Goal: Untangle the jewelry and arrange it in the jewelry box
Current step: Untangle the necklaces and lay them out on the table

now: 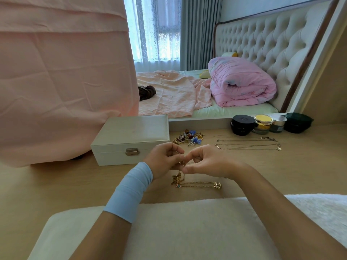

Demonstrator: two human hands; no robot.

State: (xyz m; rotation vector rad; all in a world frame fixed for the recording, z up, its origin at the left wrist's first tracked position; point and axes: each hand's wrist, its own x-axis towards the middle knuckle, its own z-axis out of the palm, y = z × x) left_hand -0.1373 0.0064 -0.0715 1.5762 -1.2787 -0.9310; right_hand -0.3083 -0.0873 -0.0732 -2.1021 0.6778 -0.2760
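A tangle of gold chains with small charms (189,182) hangs from between my two hands down onto the wooden tabletop. My left hand (164,160) pinches the upper part of the tangle. Facing it fingertip to fingertip, my right hand (204,162) pinches the same knot. The white jewelry box (129,139) stands closed, its metal latch facing me, just left of my hands. A heap of earrings and charms (189,137) lies behind my hands. Several thin necklaces (247,143) lie stretched out in rows to the right.
Cosmetic jars (261,124) and a dark green pouch (297,122) stand at the table's back right, below a mirror that shows a bed. Pink cloth (62,81) drapes over the left side. A white fluffy cushion (187,231) lies under my forearms.
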